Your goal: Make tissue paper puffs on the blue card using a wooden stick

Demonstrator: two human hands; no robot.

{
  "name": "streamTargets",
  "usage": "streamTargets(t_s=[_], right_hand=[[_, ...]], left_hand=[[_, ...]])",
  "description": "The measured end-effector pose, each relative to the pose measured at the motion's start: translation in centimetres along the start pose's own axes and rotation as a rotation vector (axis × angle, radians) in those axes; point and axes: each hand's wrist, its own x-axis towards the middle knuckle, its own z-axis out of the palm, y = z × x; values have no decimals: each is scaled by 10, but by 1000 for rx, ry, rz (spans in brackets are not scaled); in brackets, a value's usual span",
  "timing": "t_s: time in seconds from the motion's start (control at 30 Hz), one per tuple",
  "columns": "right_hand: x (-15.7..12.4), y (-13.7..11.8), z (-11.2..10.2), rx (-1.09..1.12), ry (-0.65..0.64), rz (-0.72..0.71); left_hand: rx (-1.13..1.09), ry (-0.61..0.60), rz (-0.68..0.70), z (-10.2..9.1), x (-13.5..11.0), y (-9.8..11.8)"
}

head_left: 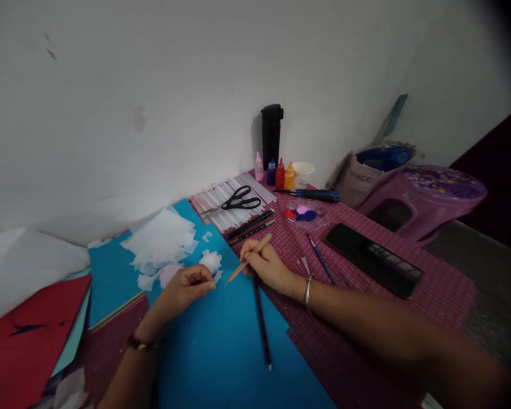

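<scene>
One red sheet (34, 335) lies at the near left, beside a stack of coloured sheets (114, 272) topped in blue. Cut white papers (159, 233) overlap to the right of the stack's middle, toward the wall. Next, the left hand (183, 289) is held above a blue sheet (230, 352); its fingers are curled, with thumb and fingertips close together. Whether they grip anything cannot be told. A crumpled white paper piece (212, 260) sits just beyond the fingertips.

Right of this, the flat wooden stick (237, 271) is located over the far part of the blue sheet. Its long axis runs diagonally from near left to far right: the tapered tip points near left, toward the left fingertips but apart from them; the blunt end points far right. The right hand (270, 267) has thumb and fingers clamped on the stick's middle. A dark pencil (262, 326) extends from beneath this hand toward the near edge. Farther away, scissors (238, 200) rest on paper strips (215, 196). At right are a paintbrush (322, 261) and a black phone (375, 258).
</scene>
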Motion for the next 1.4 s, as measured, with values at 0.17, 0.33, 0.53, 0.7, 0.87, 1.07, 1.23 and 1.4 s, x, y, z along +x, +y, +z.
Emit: streamTargets(t_s=[0.17, 0.33, 0.53, 0.7, 0.87, 1.07, 1.23, 1.4], right_hand=[[4, 4, 1, 12, -18, 3], [5, 6, -1, -10, 67, -54], [4, 7, 5, -27, -18, -84], [1, 5, 9, -80, -27, -125], [0, 2, 4, 26, 58, -73], [11, 14, 5, -48, -33, -37], [17, 16, 6, -109, 5, -58], [21, 12, 7, -106, 19, -19]], left_hand=[[-22, -5, -28, -5, 0, 0], [-17, 188, -80, 5, 9, -10], [-27, 286, -106, 13, 15, -20], [-78, 238, -99, 12, 12, -14], [-223, 199, -10, -17, -14, 9], [-366, 144, -52, -39, -30, 6], [-277, -2, -105, -32, -20, -1], [-228, -69, -161, -24, -14, -6]])
